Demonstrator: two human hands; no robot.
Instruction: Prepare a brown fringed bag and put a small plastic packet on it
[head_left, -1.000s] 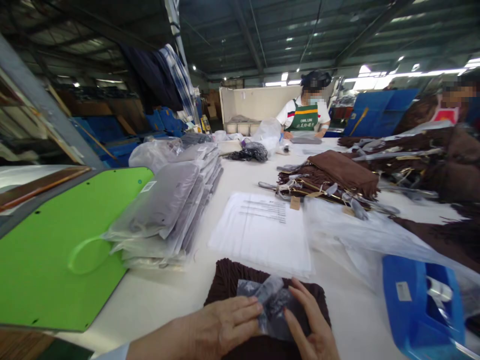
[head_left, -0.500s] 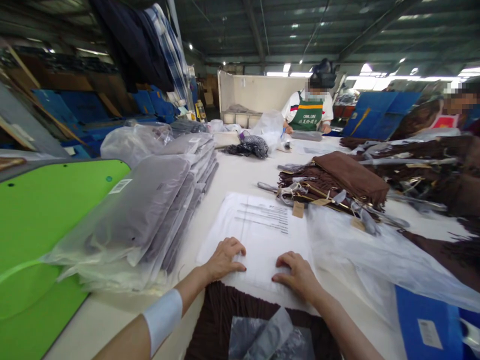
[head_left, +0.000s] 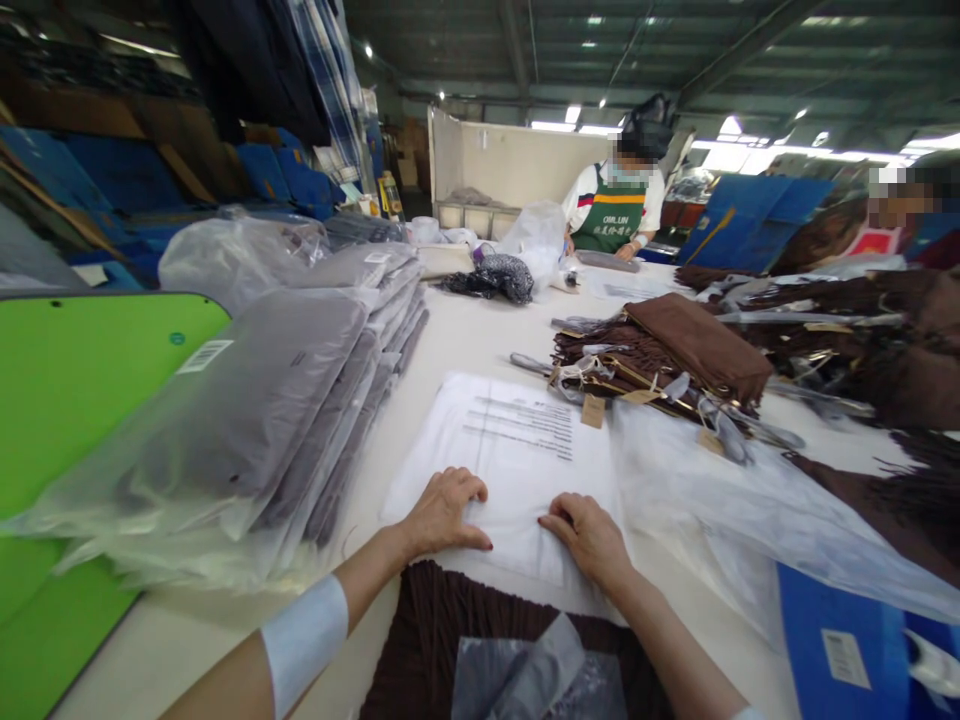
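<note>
A stack of clear plastic bags with printed black text (head_left: 517,430) lies flat on the table in front of me. My left hand (head_left: 450,512) rests on its near left part, thumb and fingers spread apart in a curve, holding nothing. At the near right part, my right hand (head_left: 589,538) has its thumb and forefinger drawn together on the top plastic bag. Just below both hands lies a dark brown fringed bag (head_left: 427,625), with a grey plastic wrap (head_left: 536,670) on top of it, partly cut off by the lower edge.
Grey items in clear bags (head_left: 292,390) are piled at left beside a green board (head_left: 90,400). Brown fringed bags with tags (head_left: 690,350) are heaped at right, near loose plastic film (head_left: 697,490) and a blue packet (head_left: 840,640). A co-worker in a green apron (head_left: 616,220) stands across the table.
My right thumb and forefinger have closed together on the plastic. My left hand stays spread at nearly the same spot. The view has shifted slightly.
</note>
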